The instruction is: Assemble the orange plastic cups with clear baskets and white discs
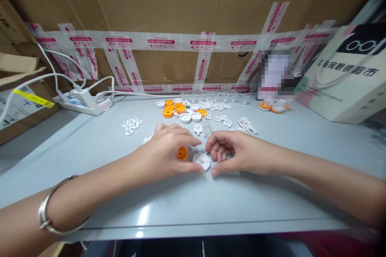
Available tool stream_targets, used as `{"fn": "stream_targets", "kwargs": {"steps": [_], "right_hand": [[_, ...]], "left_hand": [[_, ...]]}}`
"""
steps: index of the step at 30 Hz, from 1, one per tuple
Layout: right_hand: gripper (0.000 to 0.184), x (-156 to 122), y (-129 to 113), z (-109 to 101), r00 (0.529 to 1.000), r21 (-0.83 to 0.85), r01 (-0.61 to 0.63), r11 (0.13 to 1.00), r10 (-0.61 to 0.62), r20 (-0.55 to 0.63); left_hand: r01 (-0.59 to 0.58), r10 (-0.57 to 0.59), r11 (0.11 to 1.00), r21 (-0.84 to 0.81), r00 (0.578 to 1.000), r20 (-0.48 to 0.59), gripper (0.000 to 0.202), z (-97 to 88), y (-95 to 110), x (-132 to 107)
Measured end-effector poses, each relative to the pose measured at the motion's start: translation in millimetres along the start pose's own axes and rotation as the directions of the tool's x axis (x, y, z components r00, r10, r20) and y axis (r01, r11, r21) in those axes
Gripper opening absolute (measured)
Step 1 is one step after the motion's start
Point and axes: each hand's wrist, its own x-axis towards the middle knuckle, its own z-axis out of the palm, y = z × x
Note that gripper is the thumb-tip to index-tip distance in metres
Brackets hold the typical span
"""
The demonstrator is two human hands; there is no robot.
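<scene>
My left hand (167, 150) rests on the grey table (187, 200) with its fingers curled round a small orange disc (182, 153). A white round cap (202, 160) lies right beside it, at the tips of the left thumb and forefinger. My right hand (232, 153) lies close on the other side of the cap, fingers curled loosely inward with nothing visible in them. A silver bangle (48, 213) is on my left wrist.
Behind the hands lie several orange and white caps (181, 110), small white gear-like pieces (215, 106) and white pegs (132, 124). A white power strip (83, 102) with cables sits back left. A paper bag (346, 76) stands at right; taped cardboard forms the back wall.
</scene>
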Motion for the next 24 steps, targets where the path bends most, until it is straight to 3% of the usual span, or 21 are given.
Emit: {"fn": "stream_targets", "kwargs": {"steps": [5, 9, 11, 16, 19, 24], "right_hand": [[0.048, -4.1, 5.5, 8.7, 0.993, -0.051, 0.074, 0.996, -0.078, -0.089], [0.048, -4.9, 8.8, 14.2, 0.982, -0.124, 0.102, 0.987, -0.12, -0.146], [0.043, -5.1, 10.4, 16.6, 0.978, -0.148, 0.119, 0.982, -0.141, -0.155], [0.03, -5.3, 13.6, 22.3, 0.956, -0.182, 0.15, 0.972, -0.19, -0.223], [0.028, -5.3, 14.9, 25.8, 0.941, -0.191, 0.164, 0.968, -0.212, -0.264], [0.028, -4.7, 17.6, 30.5, 0.923, -0.212, 0.177, 0.961, -0.237, -0.302]], "left_hand": [[0.052, -0.053, 0.999, 0.013, 0.991, 0.126, 0.053, -20.4, -6.7, -7.1], [0.074, -0.064, 0.997, -0.035, 0.973, 0.221, 0.032, -19.8, -10.5, -5.7], [0.124, -0.084, 0.982, -0.141, 0.963, 0.257, 0.028, -19.4, -14.0, -2.5], [0.284, -0.099, 0.765, -0.578, 0.939, 0.329, 0.032, -22.8, -25.5, 4.3], [0.327, -0.125, 0.688, -0.648, 0.933, 0.338, 0.034, -20.7, -25.9, 6.2], [0.319, -0.089, 0.665, -0.675, 0.931, 0.353, 0.033, -9.9, -21.4, 7.6]]}}
